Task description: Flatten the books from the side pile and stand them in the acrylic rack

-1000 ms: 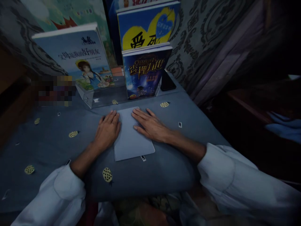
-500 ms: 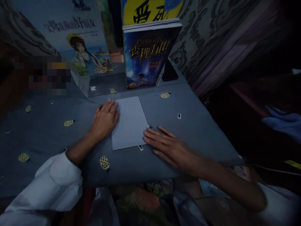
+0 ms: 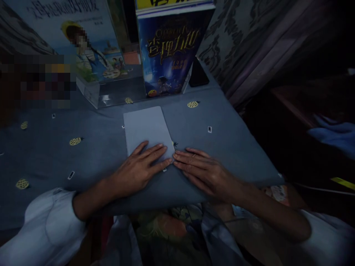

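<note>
A pale, blank rectangular piece of paper (image 3: 145, 127), which looks folded, lies flat on the grey-blue tablecloth in front of me. My left hand (image 3: 142, 164) rests across its near part, palm down and fingers spread, covering the lower left corner. At the paper's lower right corner, my right hand (image 3: 202, 170) lies flat with its fingers stretched out. Its fingertips touch the right edge of the paper and almost meet my left thumb.
Behind the paper stands a dark blue book (image 3: 169, 55) in a clear holder, with a larger picture book (image 3: 91, 48) to its left. A black phone (image 3: 199, 75) lies right of the books. The tablecloth (image 3: 235, 155) ends at a slanting right edge.
My left hand has moved from the paper's upper left edge down and right onto its near part. My right hand stays at the lower right corner. The view has tilted slightly downward.
</note>
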Available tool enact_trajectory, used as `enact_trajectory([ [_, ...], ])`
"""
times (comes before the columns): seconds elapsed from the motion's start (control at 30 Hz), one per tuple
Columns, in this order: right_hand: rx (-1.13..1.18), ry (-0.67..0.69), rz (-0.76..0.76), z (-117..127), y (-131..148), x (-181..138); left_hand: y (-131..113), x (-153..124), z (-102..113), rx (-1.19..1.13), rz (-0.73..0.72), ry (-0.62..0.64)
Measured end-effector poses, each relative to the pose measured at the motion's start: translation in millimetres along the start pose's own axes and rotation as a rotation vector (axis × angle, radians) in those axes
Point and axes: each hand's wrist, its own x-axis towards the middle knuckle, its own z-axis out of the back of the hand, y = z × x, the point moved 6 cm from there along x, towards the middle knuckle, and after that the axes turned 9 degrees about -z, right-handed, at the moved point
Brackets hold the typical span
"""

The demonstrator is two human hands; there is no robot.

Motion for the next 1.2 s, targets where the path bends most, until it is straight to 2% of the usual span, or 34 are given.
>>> enact_trajectory([
  [0.23,-0.011,-0.011,0.003,1.5,-0.4,3.1,0.3,-4.6,-2.1,-0.011,0.037,0.024],
  [0.33,-0.033,0.002,-0.021,-0.6,-3.0,6.8,3.6,-19.4,0.6,-0.017,0.123,0.017],
  [0.47,-0.127,0.082,-0.078,-12.4,-9.1,18.3,15.0,-45.5,4.9,-0.003,0.292,0.022],
  [0.57,-0.180,0.127,-0.091,-21.4,-11.0,27.5,16.6,-54.7,5.9,0.015,0.318,0.038],
  [0.7,-0.173,0.149,-0.081,-26.2,-4.6,27.7,6.7,-56.0,6.0,0.007,0.323,0.027],
  [0.9,-0.128,0.185,-0.063,-24.7,19.3,3.0,-28.5,-60.4,7.5,-0.014,0.297,0.019],
  [1.0,-0.102,0.202,-0.057,-23.1,23.4,-3.9,-37.1,-65.0,10.6,-0.049,0.287,0.012],
  [1.07,-0.075,0.212,-0.056,-21.7,20.1,-2.1,-31.1,-68.5,12.5,-0.078,0.323,0.002],
  [1.2,-0.134,0.207,-0.113,-22.5,2.4,13.1,1.1,-73.7,14.8,-0.069,0.504,-0.063],
])
